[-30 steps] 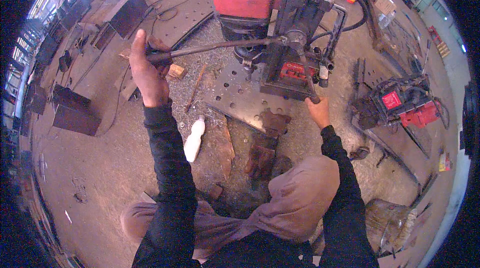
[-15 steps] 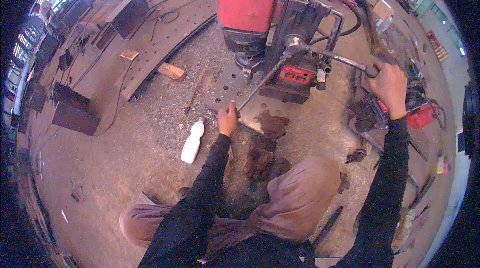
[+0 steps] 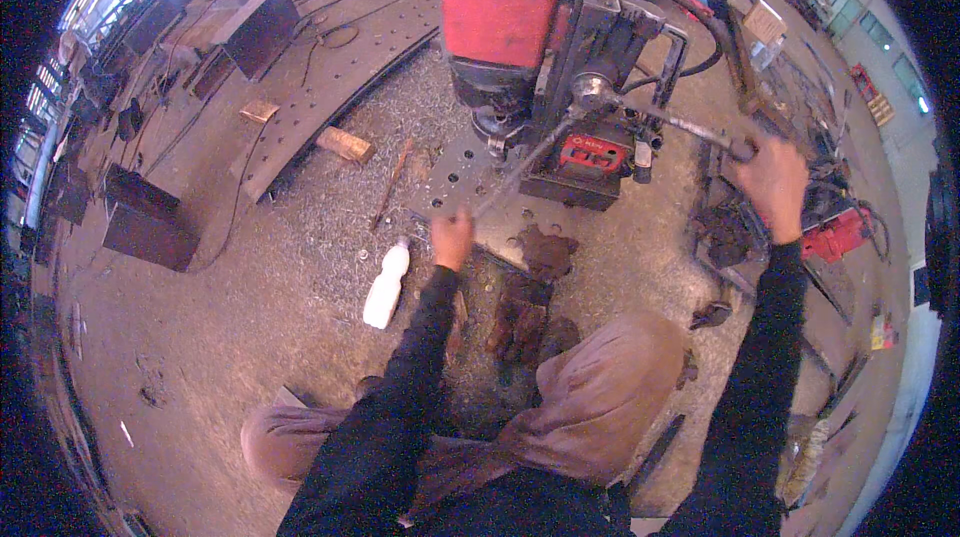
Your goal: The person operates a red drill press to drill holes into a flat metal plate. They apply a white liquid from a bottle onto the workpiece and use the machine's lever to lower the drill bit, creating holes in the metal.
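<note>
Currently, the left hand (image 3: pixel 453 240) is clenched around the end of a slim grey metal lever (image 3: pixel 546 146) slanting down in front of the red-and-black drilling machine (image 3: pixel 500 7). Right of that machine, the right hand (image 3: pixel 772 187) grasps a black-tipped metal lever (image 3: pixel 690 125). A perforated steel plate (image 3: pixel 503 227) lies beneath the machine; a white plastic bottle (image 3: pixel 387 287) lies to its front left.

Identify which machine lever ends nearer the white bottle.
The lever reaching down-left to the left hand; the other lever extends toward the right hand.
</note>
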The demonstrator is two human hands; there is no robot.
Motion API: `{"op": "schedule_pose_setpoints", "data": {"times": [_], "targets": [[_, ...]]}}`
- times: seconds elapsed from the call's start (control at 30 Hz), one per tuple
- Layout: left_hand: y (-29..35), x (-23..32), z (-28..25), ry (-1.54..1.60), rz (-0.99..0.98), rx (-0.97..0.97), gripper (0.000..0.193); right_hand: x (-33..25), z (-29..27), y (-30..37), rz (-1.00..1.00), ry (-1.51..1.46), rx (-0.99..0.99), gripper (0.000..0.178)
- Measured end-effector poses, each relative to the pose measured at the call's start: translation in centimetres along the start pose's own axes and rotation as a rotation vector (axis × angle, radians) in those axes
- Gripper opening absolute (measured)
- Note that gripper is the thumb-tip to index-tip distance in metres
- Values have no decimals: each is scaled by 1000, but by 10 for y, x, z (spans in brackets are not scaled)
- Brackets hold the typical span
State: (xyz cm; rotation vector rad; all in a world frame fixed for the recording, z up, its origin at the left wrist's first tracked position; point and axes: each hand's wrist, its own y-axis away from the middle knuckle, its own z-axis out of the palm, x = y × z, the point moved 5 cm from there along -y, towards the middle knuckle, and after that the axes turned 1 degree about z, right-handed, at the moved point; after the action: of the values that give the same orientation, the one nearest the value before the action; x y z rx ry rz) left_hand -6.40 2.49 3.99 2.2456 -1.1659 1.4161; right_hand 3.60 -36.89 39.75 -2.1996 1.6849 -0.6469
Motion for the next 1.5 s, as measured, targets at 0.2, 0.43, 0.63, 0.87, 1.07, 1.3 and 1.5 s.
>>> {"op": "schedule_pose_setpoints", "data": {"times": [0.2, 0.43, 0.63, 0.87, 1.07, 1.3, 1.5], "targets": [[-112, 210, -183, 224, 281, 255, 35, -29, 250, 134, 510, -911, -132, 27], [-55, 422, -213, -8, 1227, 501, 19, -233, 313, 114, 272, -1210, -637, 40], [-98, 312, -208, 71, 680, 417, 38, -118, 285, 141, 396, -1224, -187, 40], [-76, 70, -104, 94, 45, 191, 43, 39, 131, 78, 267, -163, -153, 42], [-17, 16, -10, 223, -146, 60, 46, 29, 25, 32, 163, 102, -144, 39], [33, 20, 56, 203, -225, 6, 53, 25, -26, 5, -17, 156, -18, 27], [41, -8, 79, 278, 30, 86, 50, -2, -52, -19, -99, 191, 0, 20]]}}
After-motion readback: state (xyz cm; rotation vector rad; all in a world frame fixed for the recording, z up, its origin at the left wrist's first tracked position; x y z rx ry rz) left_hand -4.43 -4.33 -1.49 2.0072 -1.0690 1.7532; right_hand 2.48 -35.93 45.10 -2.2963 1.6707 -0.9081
